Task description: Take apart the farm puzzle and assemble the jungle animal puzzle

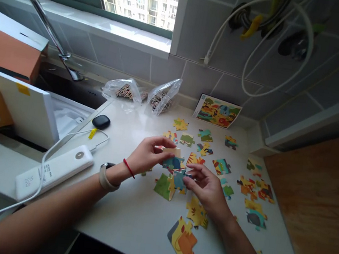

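My left hand [148, 156], with a watch and a red cord at its wrist, pinches a blue puzzle piece [173, 162] with a pale upper edge. Close beside it, my right hand [206, 188] holds another blue puzzle piece [179, 181] between thumb and fingers. The two pieces are near each other or overlapping; I cannot tell whether they interlock. A green piece [164, 186] lies just below them on the counter. Nearer to me are a yellow piece [197, 213] and an orange-and-yellow piece [182, 238]. Several more colourful pieces lie beyond and to the right.
A picture card [218, 111] leans against the back wall. Two clear plastic bags [161, 100] stand left of it. On the left are a white power bank [54, 173] with a cable, a black case [101, 122], a sink [87, 93] and boxes [11, 50]. A wooden board [315, 201] borders the right.
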Demonstrator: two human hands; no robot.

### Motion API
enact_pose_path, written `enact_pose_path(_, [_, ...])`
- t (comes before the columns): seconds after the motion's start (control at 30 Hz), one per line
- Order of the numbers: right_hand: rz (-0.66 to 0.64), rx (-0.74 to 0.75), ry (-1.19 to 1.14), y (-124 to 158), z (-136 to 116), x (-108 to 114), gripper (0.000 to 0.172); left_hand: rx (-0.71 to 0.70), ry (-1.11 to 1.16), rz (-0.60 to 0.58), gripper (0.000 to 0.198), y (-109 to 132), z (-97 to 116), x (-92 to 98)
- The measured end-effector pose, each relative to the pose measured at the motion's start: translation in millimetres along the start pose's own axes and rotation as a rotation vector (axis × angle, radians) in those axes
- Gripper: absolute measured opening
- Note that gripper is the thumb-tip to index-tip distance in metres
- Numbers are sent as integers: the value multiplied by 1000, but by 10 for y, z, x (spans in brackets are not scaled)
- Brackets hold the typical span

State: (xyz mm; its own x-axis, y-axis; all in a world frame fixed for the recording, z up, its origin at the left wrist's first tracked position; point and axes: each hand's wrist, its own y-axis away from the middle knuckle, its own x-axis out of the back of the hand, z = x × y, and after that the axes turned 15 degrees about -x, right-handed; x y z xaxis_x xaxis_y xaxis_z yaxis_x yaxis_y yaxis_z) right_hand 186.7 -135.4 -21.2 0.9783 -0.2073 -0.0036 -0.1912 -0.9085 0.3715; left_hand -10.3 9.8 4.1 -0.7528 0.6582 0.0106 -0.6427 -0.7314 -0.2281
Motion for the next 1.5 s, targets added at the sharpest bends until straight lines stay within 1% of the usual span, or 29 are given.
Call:
enact_pose_path(0.07, [-25, -7, -19, 13, 0, -40, 42, 14, 20, -17, 43, 71, 10, -131])
enact_pose_path(0.17, [-67, 2, 35, 31, -13, -81, 30, 25, 47, -18, 41, 133, 6, -230])
enact_pose_path(0.23, [-84, 6, 69, 40, -25, -85, 27, 43, 76, -20, 41, 150, 3, -254])
enact_pose_path(0.37, [-93, -12, 63, 36, -25, -50, 29, 77, 86, -4, 43, 156, 19, -264])
enact_pose_path(0.5, [-183, -64, 23, 29, -11, -4, 34, 90, 93, 35, 46, 171, 44, -270])
enact_pose_path(0.57, [-209, -84, 27, 39, -13, 16, 32, 100, 112, 40, 45, 187, 51, -276])
enact_pose_path(0.77, [-165, -71, 109, 65, -4, 56, 28, 112, 140, 5, 43, 219, 48, -291])
enact_pose_path(0.97, [-151, -81, 120, 32, 42, 55, 29, 127, 172, 8, 46, 235, 51, -311])
enact_pose_path(1.13, [-181, -117, 51, 46, -12, 58, 34, 103, 161, 66, 46, 229, 53, -326])
enact_pose_path(1.27, [-208, -201, -8, 60, -75, 74, 40, 88, 157, 119, 48, 221, 37, -345])
enact_pose_path(1.33, [-214, -220, -26, 62, -89, 73, 44, 86, 148, 129, 48, 228, 20, -356])
enact_pose_path(1.4, [-200, -201, -14, 67, -95, 69, 44, 77, 133, 114, 48, 242, -4, -365])
enact_pose_path(1.5, [-164, -184, 26, 75, -112, 84, 42, 30, 87, 52, 47, 268, -48, -364])
